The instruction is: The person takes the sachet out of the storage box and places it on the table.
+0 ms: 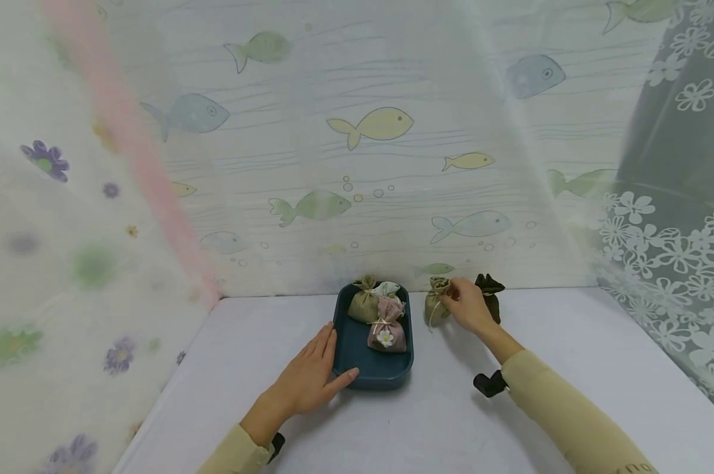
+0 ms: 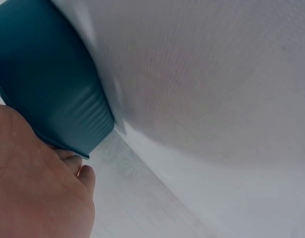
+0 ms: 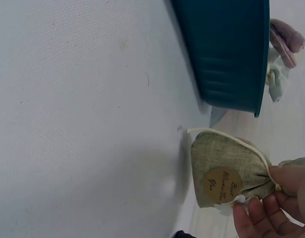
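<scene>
The right hand pinched the neck of an olive drawstring bag bearing a round label, while a dark bag stood just beyond that hand, on its outer side. The left hand lay with its fingers extended against the near-left side of a blue tray, which sat between the two hands. Inside it, to the right of the left hand's fingers, were a green bag, a pale bag and a pink bag with a white flower.
</scene>
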The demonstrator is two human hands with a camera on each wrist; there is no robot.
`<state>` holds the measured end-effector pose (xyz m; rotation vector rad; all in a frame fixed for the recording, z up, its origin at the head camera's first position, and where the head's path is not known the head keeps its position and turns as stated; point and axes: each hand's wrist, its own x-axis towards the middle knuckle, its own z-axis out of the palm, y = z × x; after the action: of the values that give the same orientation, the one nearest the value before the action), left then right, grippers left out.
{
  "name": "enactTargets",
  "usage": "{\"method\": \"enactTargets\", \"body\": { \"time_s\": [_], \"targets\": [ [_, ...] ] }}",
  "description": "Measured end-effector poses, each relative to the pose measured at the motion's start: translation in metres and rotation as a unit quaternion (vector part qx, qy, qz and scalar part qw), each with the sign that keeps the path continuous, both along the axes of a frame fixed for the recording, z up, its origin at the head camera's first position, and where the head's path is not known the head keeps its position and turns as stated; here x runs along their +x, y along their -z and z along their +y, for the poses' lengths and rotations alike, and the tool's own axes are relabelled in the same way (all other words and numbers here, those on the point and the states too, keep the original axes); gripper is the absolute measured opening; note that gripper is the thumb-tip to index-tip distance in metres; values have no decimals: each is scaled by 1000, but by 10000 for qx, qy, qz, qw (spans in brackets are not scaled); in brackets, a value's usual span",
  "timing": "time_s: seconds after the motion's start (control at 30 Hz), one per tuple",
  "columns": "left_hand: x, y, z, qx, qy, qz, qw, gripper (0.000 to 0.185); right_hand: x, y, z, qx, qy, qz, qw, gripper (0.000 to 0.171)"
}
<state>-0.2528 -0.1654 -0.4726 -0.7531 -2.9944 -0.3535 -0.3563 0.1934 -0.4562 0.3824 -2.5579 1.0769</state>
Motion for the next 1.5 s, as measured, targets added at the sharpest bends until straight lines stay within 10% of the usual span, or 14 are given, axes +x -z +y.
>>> {"method": "enactTargets", "body": {
  "time_s": [1.5],
  "targets": [
    [0,0,1,13,-61,-40,10000,102,45,2,13,-7,-417,-297,9987,28]
  ]
}}
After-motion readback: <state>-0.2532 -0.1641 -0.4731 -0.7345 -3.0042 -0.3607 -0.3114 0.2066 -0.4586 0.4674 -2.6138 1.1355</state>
